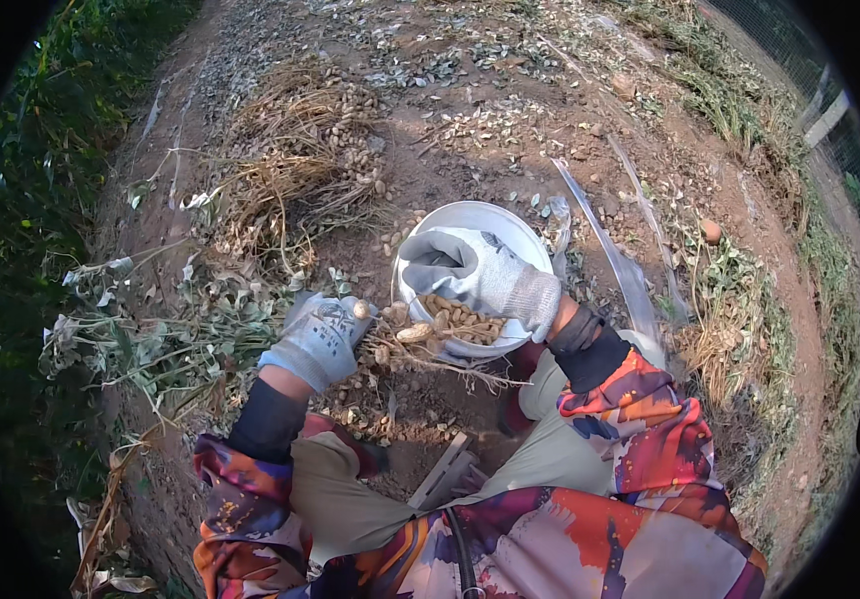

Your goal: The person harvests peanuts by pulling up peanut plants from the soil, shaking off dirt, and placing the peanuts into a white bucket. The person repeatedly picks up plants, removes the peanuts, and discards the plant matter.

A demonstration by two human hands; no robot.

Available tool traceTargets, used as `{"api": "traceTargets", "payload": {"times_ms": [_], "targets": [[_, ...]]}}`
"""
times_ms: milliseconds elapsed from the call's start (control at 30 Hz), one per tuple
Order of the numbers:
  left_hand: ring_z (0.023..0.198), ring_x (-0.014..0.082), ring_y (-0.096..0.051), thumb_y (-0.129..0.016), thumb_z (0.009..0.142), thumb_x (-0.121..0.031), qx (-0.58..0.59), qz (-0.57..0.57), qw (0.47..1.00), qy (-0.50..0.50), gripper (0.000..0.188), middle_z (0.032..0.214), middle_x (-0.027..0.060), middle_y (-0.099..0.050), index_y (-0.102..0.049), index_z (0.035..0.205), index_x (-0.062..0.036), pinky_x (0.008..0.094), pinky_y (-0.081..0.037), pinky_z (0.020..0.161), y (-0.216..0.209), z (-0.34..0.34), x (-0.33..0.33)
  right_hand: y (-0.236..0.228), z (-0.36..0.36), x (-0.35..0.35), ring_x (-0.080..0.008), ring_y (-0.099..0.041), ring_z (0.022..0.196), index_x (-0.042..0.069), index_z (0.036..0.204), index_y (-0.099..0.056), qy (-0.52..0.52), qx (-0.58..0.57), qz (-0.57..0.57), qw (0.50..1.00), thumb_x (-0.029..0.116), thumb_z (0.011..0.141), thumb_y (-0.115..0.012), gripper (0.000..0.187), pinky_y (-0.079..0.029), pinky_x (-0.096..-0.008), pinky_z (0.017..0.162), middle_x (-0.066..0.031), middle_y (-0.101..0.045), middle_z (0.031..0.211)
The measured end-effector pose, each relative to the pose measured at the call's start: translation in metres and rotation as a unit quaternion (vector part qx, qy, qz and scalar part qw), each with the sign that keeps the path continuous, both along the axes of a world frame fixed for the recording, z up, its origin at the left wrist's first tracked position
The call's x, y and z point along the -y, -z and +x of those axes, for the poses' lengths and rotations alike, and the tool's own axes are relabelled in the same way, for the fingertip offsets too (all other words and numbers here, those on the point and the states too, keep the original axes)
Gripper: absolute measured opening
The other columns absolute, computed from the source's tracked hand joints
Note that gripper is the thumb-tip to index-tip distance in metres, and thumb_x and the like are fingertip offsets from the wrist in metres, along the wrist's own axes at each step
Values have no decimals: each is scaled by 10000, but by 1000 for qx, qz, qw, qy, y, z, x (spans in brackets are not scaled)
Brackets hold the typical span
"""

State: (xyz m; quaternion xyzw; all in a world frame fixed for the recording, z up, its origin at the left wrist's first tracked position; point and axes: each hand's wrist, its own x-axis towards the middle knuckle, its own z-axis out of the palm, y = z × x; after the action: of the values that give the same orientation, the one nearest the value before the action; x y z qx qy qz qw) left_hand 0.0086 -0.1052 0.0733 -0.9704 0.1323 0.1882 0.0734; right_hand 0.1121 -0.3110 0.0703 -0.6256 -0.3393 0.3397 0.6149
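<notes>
My left hand (318,337), in a grey and white work glove, is closed around the stems of a pulled peanut plant (220,329). Its leafy tops spread to the left. Roots and several pods, among them a pale peanut (414,332), stick out to the right, beside and partly over the bucket's near left edge. Over the white bucket (510,222) is my right hand (485,272), gloved alike, with its fingers curled inward. Whatever those fingers may hold is hidden. Loose peanuts (470,326) lie in the bucket, showing below my right wrist.
A heap of dried peanut plants (295,160) with pods lies beyond my left hand. Strips of clear plastic film (614,255) stretch across the soil right of the bucket. Green crops (25,200) line the left side. A small wooden piece (440,474) is between my legs.
</notes>
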Motion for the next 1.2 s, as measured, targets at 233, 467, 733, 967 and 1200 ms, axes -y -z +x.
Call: {"api": "traceTargets", "payload": {"times_ms": [233,467,733,967,1200], "targets": [[798,292,-584,-581,615,-181,-16,-60,998,24,428,854,82,-599,-565,1040,-130,414,-453,674,17,-5,-5,30,-29,-45,-322,-566,812,48,987,-546,-33,439,-52,896,207,811,-564,238,-447,-376,710,-147,-576,899],[932,270,-548,-608,661,-215,34,15,999,-1,414,979,98,-556,-527,1059,-137,399,-414,812,7,-21,-17,15,-2,-33,-185,-570,692,20,875,-528,295,95,54,949,25,827,-453,90,-458,-303,667,-59,-610,797],[930,262,-550,-593,686,-199,39,-1,999,-10,392,972,97,-545,-529,1070,-151,398,-398,832,2,-33,-27,11,21,2,-337,-469,1067,142,1160,-515,203,479,-161,839,186,715,-622,460,-398,-429,887,-158,-470,1171],[1027,253,-532,-585,684,-163,-109,7,993,-42,483,1085,108,-540,-504,1159,-136,403,-388,881,-7,-23,-17,26,-50,-32,-290,-561,783,62,989,-520,-83,532,-46,841,141,808,-534,199,-447,-380,716,-106,-535,859],[931,272,-525,-669,575,-208,112,-94,989,16,587,1050,80,-533,-508,1137,-149,408,-389,835,9,-34,-31,13,-34,-29,-159,-531,664,53,918,-539,7,142,-4,990,125,860,-521,95,-448,-293,623,-98,-546,763]]}}
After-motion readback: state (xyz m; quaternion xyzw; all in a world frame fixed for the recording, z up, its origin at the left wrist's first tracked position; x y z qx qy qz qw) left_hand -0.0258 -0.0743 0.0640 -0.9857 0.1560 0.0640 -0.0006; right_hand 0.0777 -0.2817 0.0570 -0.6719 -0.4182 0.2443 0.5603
